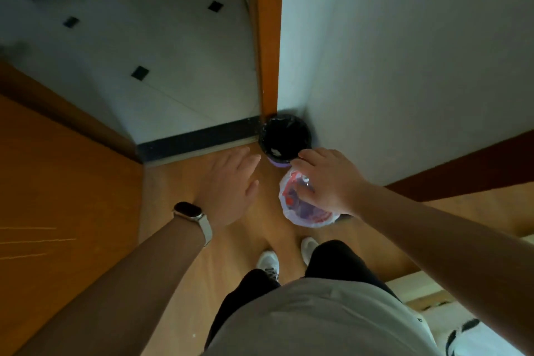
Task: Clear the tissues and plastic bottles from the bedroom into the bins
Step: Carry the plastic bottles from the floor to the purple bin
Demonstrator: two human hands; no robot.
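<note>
Wood floor by doorway | black-lined bin [284,136] far, bag-lined bin [306,205] near | right hand [329,182] grip over crinkly clear plastic — bottle unclear, light, slippery | left hand [231,185] fingers apart, empty

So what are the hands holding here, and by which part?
The right hand grips a clear plastic bottle by its upper end, near the bin. The left hand is open, holding nothing.

You have no legible text in view: the red print on the white plastic bag [306,211] under your right-hand fingers [310,192] is too blurred to read, and the watch face [187,209] is dark.
</note>
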